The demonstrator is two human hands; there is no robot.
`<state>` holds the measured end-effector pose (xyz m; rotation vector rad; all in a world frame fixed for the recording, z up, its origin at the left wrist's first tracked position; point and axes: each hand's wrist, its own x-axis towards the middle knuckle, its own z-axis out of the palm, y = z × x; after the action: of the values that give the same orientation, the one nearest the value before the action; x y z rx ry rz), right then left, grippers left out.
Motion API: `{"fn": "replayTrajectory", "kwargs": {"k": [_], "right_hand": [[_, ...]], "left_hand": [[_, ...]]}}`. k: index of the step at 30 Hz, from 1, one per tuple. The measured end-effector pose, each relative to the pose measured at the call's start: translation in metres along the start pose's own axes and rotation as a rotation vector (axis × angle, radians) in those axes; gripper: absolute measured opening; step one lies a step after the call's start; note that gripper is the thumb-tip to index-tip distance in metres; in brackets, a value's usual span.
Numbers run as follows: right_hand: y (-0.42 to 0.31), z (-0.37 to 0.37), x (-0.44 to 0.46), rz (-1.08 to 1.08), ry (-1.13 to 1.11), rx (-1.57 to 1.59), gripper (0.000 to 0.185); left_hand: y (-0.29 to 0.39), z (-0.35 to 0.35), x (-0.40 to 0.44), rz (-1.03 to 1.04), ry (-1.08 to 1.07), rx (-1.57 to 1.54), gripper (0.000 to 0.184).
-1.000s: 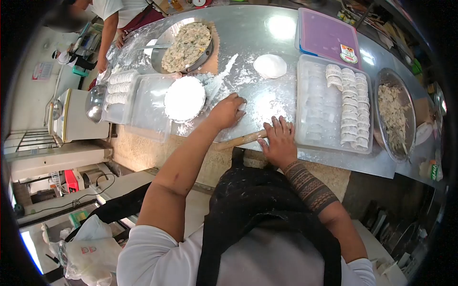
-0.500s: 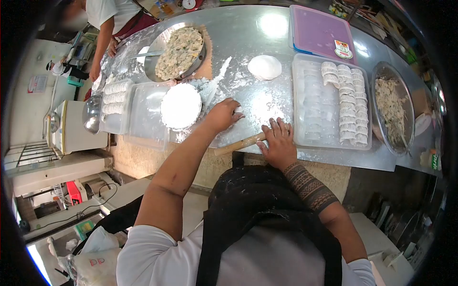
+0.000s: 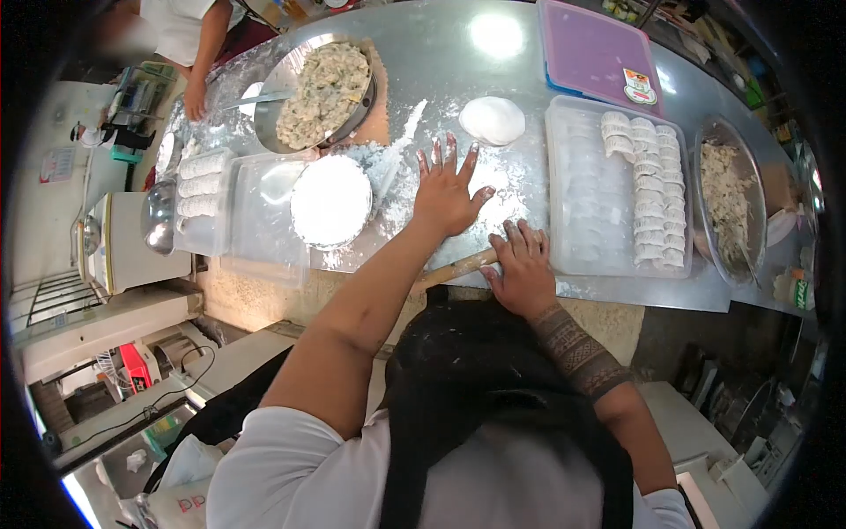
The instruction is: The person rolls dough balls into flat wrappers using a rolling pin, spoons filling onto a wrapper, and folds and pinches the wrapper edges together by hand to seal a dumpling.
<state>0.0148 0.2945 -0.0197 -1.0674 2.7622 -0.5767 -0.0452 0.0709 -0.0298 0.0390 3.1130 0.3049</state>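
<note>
The wooden rolling pin (image 3: 454, 270) lies aslant at the near edge of the tabletop (image 3: 432, 53), just in front of the black apron (image 3: 476, 353), its right end covered by the right hand (image 3: 522, 264). That hand rests palm down over the pin, fingers fairly straight and reaching past it; whether they grip cannot be told. The left hand (image 3: 451, 196) is flat, fingers spread wide and holding nothing visible, over floury metal farther in from the near edge than the pin, and apart from it. Just beyond its index fingertip, toward the far edge, sits a white round of dough (image 3: 492, 121). Close on the right hand's outer side stands a clear plastic container (image 3: 557, 176) with rows of pleated dumplings (image 3: 646, 194), its near side along the near edge, limiting room that way. Behind it is a purple-lidded container (image 3: 599, 57); nearer the right edge, a steel bowl (image 3: 704, 247) of pale filling. To the left of the left hand, a bowl of flour (image 3: 330, 245) stands near the near edge, beside a clear plastic tray (image 3: 264, 251) and a smaller dumpling box (image 3: 203, 185). Behind the flour, a wide metal pan (image 3: 293, 75) of chunky filling rests on cardboard (image 3: 380, 106). Toward the far-left corner, a co-worker's hand (image 3: 195, 99) is over the floured tabletop.
</note>
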Motion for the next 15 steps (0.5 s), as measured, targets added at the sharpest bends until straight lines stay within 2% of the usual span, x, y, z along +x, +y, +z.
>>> {"fn": "replayTrajectory", "kwargs": {"k": [3, 9, 12, 13, 14, 15], "right_hand": [[0.001, 0.002, 0.001, -0.001, -0.005, -0.023, 0.058], [-0.001, 0.003, 0.000, -0.005, 0.009, -0.033, 0.058], [-0.001, 0.006, -0.002, -0.005, 0.027, -0.057, 0.058], [-0.002, 0.006, -0.003, -0.010, 0.035, -0.067, 0.058], [-0.003, 0.006, -0.003, -0.012, 0.045, -0.079, 0.057], [-0.004, 0.006, -0.002, -0.011, 0.056, -0.093, 0.056]], "left_hand": [[0.001, -0.001, 0.000, 0.012, -0.046, -0.004, 0.085], [0.003, -0.001, -0.002, 0.014, -0.001, -0.031, 0.083], [-0.027, 0.023, 0.009, -0.024, 0.089, -0.512, 0.073], [-0.032, 0.002, 0.010, -0.091, 0.120, -1.034, 0.067], [-0.041, -0.020, 0.003, -0.157, 0.092, -1.082, 0.057], [-0.050, -0.045, 0.000, -0.204, 0.022, -0.931, 0.049]]}}
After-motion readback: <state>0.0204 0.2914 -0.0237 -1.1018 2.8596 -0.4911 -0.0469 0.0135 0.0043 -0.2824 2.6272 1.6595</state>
